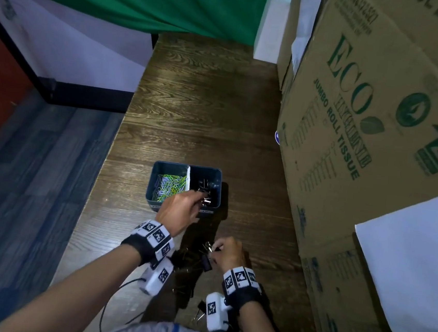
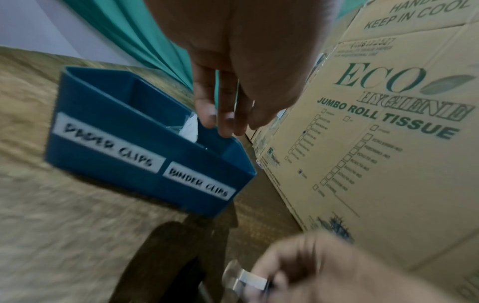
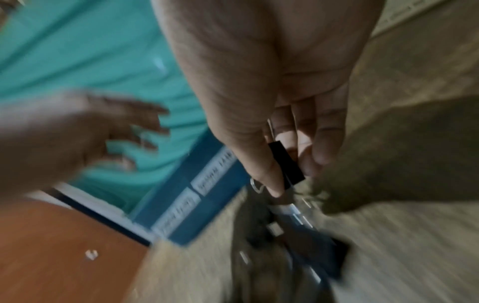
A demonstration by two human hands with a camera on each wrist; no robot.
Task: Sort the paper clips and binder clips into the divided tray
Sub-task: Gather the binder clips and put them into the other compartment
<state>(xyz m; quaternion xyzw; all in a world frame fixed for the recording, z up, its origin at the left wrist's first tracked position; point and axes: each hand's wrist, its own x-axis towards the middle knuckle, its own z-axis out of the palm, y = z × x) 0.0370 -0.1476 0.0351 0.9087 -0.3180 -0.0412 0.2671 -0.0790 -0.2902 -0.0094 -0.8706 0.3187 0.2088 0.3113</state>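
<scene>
A blue divided tray (image 1: 220, 187) stands on the wooden table, labelled for paper clips on the left and binder clips on the right. Coloured paper clips (image 1: 170, 185) fill its left compartment and black binder clips (image 1: 206, 184) lie in the right one. My left hand (image 1: 195, 200) hovers over the tray's near edge by the right compartment, fingers spread and empty (image 2: 223, 121). Nearer me, my right hand (image 1: 217, 249) pinches a black binder clip (image 3: 285, 164) above a dark pile of loose binder clips (image 1: 188, 265).
Tall cardboard boxes (image 1: 365, 127) wall off the table's right side, close to the tray. The table's left edge (image 1: 97, 180) drops to a grey floor. A green cloth (image 1: 148, 1) hangs at the back. A black cable (image 1: 124, 285) trails near my left forearm.
</scene>
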